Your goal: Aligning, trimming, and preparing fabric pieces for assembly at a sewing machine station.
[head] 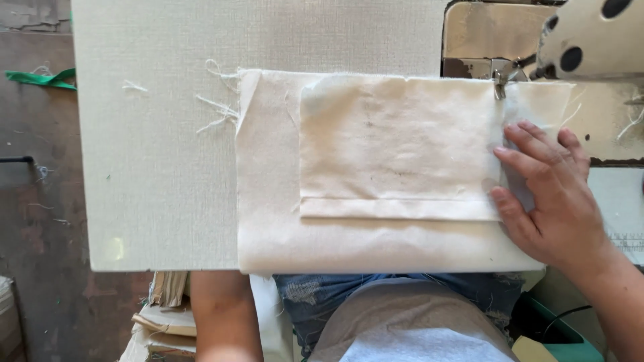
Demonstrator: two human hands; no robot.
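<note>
The right hand (553, 201) lay flat, fingers (530, 144) spread, pressing the soft, limp cream fabric panel (268, 228) and its stitched-on pocket piece (399, 151) to the surface (154, 167) just below the sewing machine's presser foot (500, 86), best gripped by its edges; the left hand stayed unseen.

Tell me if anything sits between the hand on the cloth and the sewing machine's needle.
Nothing visible does. The right hand lies flat on the cream rectangular cloth panel, beside the smaller folded cream patch. Only flat cloth lies between its fingertips and the metal presser foot. The left arm hangs below the table edge.
</note>
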